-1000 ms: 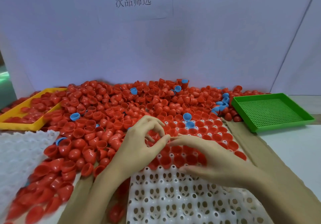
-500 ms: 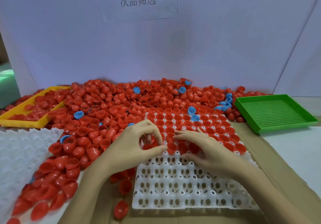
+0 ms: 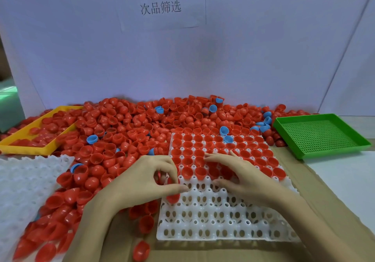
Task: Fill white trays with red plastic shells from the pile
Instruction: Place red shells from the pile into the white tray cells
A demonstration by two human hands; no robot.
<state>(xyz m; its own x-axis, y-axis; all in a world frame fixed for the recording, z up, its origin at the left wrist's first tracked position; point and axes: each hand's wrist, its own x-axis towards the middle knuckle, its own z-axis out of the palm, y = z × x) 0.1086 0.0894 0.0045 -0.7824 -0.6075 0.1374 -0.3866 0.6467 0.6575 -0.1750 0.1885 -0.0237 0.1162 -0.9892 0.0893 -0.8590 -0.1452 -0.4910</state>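
1. My left hand sits at the left edge of the white tray, its grip pinched small around a red shell held just over an open cup near that edge.
2. My right hand lies across the tray's middle with fingers spread and relaxed, holding nothing, fingertips resting on the nearest filled row.
3. The tray's far rows hold red shells; the near rows stand empty. The pile spreads over the surface to the left of and behind the tray, reaching the backboard.
4. Risk: if I let go of the shell tilted or off-centre, I judge it could tip on its rim and roll off the left edge among the loose shells lying there.
5. Risk: my right fingers, lying on seated shells, could knock one out of its cup if I drag them.
6. Risk: blue shells are mixed through the pile, and one already lies on the tray's far rows; a careless grab could bring another in.
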